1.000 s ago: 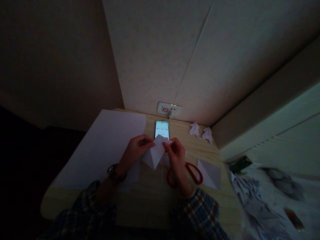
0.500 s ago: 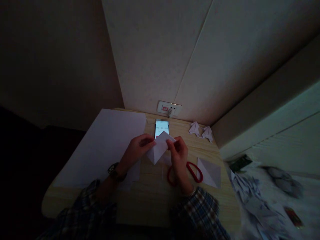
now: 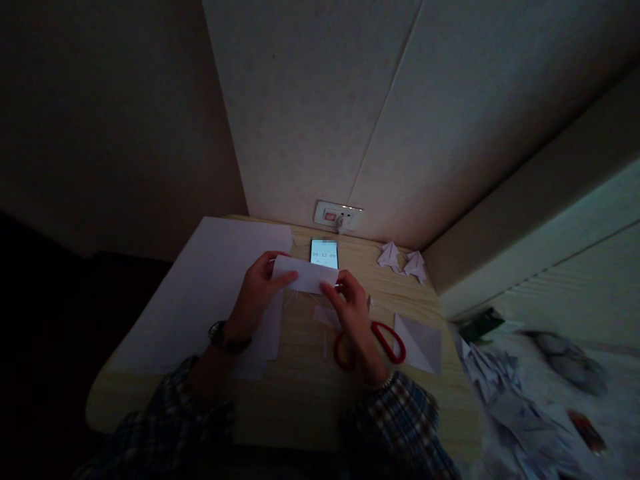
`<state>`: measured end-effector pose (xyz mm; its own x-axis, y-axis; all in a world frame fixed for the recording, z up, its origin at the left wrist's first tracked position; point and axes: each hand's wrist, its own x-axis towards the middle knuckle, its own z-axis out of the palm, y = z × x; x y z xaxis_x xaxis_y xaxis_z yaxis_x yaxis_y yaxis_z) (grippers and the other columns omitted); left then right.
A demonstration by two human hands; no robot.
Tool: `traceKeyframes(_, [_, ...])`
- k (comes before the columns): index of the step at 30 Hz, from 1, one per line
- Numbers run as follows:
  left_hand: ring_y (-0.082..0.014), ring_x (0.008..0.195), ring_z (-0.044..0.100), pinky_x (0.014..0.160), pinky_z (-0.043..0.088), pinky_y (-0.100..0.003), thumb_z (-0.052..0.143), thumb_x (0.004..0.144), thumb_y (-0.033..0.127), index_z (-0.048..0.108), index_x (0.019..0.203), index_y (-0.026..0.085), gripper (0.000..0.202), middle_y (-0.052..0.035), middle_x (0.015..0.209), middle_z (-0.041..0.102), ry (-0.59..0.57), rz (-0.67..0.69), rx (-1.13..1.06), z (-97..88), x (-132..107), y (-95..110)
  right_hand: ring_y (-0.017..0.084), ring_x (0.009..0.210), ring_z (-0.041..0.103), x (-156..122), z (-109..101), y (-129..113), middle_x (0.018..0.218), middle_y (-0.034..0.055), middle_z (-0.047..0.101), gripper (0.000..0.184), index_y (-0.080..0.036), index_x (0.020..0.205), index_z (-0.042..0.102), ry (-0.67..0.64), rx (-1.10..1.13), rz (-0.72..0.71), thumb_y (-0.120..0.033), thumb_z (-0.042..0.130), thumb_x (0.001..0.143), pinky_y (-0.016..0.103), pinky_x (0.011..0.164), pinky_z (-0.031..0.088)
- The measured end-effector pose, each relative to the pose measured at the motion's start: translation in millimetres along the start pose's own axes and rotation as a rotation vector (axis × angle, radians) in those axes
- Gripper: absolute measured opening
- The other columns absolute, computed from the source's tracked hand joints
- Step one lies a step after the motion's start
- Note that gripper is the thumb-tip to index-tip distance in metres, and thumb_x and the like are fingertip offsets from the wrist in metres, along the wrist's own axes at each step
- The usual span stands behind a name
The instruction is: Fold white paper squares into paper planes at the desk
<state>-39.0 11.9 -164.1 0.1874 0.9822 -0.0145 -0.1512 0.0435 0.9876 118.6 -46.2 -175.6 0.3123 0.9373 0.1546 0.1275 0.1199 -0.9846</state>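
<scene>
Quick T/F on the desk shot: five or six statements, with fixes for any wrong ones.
1. The left hand and the right hand both hold one white paper. True.
2. The scissors have blue handles. False: the handles are red.
3. Two folded paper figures lie side by side near the wall. True.
4. The phone lies face down. False: its lit screen faces up, partly hidden by the paper.
5. The watch is on the right wrist. False: it is on the left one.
6. A plug sits in the wall socket. True.
</scene>
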Motion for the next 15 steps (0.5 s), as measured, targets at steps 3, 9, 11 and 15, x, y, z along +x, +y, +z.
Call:
traceKeyframes(3, [-0.0144, 0.072, 0.063, 0.063, 0.049, -0.022, 0.076, 0.06, 0.026, 0.055, 0.089, 0.018, 0.037, 0.0024, 0.08, 0.065, -0.046, 0.003, 0.077, 1.5, -1.2, 1.9, 0.014, 0.068, 0.054, 0.7, -2.7, -1.4, 0.074, -0.0014, 0.062, 0.013, -0.021, 0.076, 0.06, 0.024, 0.001, -0.009, -0.033, 0.063, 0.078, 0.024, 0.062, 0.041])
traceKeyframes(9, [-0.015, 0.073, 0.064, 0.067, 0.051, -0.025, 0.076, 0.063, 0.031, 0.056, 0.093, 0.018, 0.039, 0.0001, 0.084, 0.068, 0.019, 0.01, -0.026, 1.3, 0.3, -3.5, 0.014, 0.065, 0.054, 0.2, -1.1, 0.1, 0.066, -0.0018, 0.06, 0.016, -0.021, 0.065, 0.059, -0.112, -0.059, -0.046, -0.03, 0.064, 0.077, 0.026, 0.063, 0.042])
traceKeyframes(11, [-0.0159, 0.077, 0.064, 0.071, 0.052, -0.025, 0.077, 0.064, 0.032, 0.059, 0.088, 0.016, 0.034, -0.0012, 0.084, 0.069, -0.004, 0.02, -0.049, 0.7, 1.1, -5.5, 0.015, 0.067, 0.056, -0.8, 1.9, 0.2, 0.069, -0.0014, 0.062, 0.014, -0.021, 0.067, 0.061, -0.182, -0.073, -0.043, -0.031, 0.065, 0.076, 0.027, 0.065, 0.043])
traceKeyframes(15, [-0.0176, 0.077, 0.065, 0.068, 0.052, -0.026, 0.079, 0.061, 0.033, 0.06, 0.08, 0.016, 0.032, -0.0015, 0.079, 0.07, -0.122, -0.033, 0.001, 1.6, -0.6, -6.0, 0.016, 0.072, 0.058, -1.9, 4.2, 0.8, 0.075, -0.0009, 0.064, 0.011, -0.021, 0.072, 0.063, -0.15, 0.013, -0.031, -0.031, 0.066, 0.076, 0.027, 0.068, 0.044])
